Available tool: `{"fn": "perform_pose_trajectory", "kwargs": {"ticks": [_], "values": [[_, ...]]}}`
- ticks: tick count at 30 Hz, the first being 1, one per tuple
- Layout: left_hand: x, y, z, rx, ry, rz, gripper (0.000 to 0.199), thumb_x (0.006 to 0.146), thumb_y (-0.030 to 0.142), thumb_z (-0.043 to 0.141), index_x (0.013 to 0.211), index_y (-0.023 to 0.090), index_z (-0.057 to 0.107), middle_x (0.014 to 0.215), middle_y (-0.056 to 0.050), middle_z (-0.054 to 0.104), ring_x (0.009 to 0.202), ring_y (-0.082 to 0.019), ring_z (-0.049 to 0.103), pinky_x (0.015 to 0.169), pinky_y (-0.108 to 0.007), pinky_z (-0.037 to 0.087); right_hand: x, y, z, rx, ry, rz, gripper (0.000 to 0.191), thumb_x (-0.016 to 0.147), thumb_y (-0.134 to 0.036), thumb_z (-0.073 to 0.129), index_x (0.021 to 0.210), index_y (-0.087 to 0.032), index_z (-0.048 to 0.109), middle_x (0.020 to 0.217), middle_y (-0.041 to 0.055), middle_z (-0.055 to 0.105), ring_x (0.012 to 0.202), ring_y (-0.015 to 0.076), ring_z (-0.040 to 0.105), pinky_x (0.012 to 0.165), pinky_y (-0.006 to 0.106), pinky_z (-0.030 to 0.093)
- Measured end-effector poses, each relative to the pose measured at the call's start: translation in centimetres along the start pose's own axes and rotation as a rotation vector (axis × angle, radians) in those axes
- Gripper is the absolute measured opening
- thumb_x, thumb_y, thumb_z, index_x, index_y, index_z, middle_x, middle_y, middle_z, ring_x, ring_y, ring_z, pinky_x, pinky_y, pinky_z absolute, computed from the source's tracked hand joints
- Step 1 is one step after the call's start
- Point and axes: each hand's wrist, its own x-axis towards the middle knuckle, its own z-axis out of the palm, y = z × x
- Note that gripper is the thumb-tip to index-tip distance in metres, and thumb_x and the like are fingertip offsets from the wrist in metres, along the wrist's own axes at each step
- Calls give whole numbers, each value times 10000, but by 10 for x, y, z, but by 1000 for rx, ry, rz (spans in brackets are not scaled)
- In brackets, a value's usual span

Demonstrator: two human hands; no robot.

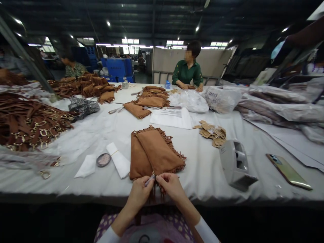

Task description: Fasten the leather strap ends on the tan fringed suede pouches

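A white table [199,182] spreads out wide. A brown bag [162,152] with fringe lies flat on it, near the front edge. A gray tape holder [227,160] sits to the right. The left hand [141,190] pinches a small pale thing [150,180] by the bag's bottom edge. The right hand [170,185] has thumb and finger pressed together just beside it; what they pinch is too small to tell. A green phone [288,171] lies far right, and a little round dish [103,165] sits left.
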Motion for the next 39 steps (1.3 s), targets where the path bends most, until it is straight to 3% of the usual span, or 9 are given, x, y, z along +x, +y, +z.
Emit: {"fn": "perform_pose_trajectory", "kwargs": {"ticks": [7,12,16,20,23,29,33,39], "values": [[-4,5,-6,20,-20,36,329,856,386,438,632,180,561,566,1,543,553,-132,501,559,-237,305,5,-2,7,-221,85,-3,256,734,-342,590,586,-142,651,422,-16,535,389,95,439,399,205,305],[1,9,-7,-86,1,-5,395,840,434,464,553,175,546,520,8,501,530,-127,459,541,-246,277,7,-4,8,-206,92,10,286,719,-377,619,544,-152,640,389,-22,508,374,96,425,384,207,297],[11,9,-2,-373,-13,-233,428,745,514,554,504,162,525,460,30,435,459,-94,362,462,-231,243,9,2,8,-86,76,57,316,690,-430,657,542,-156,605,397,-33,498,366,95,429,372,209,310],[13,11,-1,-748,-127,-555,367,673,513,627,586,171,526,357,116,255,337,-44,156,357,-205,94,4,6,9,150,5,86,294,674,-432,674,651,-148,601,476,-39,549,418,92,474,438,220,405],[11,10,-4,-981,-211,-662,339,685,480,640,636,167,520,359,150,183,321,-22,84,337,-176,29,-3,6,9,294,-37,68,277,668,-382,697,760,-148,581,573,-29,611,490,88,519,521,227,452],[11,9,-7,-1274,-389,-865,312,839,401,526,645,161,482,362,154,143,294,-10,59,308,-143,18,-5,5,14,333,60,34,414,636,-303,689,918,-219,397,545,-96,591,466,110,537,498,239,459],[8,11,-4,-1272,-398,-884,310,846,403,547,664,162,477,369,155,156,290,-4,70,310,-138,19,-4,5,20,214,129,2,344,641,-282,615,892,-233,385,527,-92,597,421,115,519,453,232,434],[0,13,1,-1022,-213,-745,424,670,548,682,662,168,495,353,156,209,284,1,91,329,-155,11,-6,5,29,-5,216,-63,228,692,-328,599,802,-242,419,492,-74,578,408,140,545,419,239,415]]}}
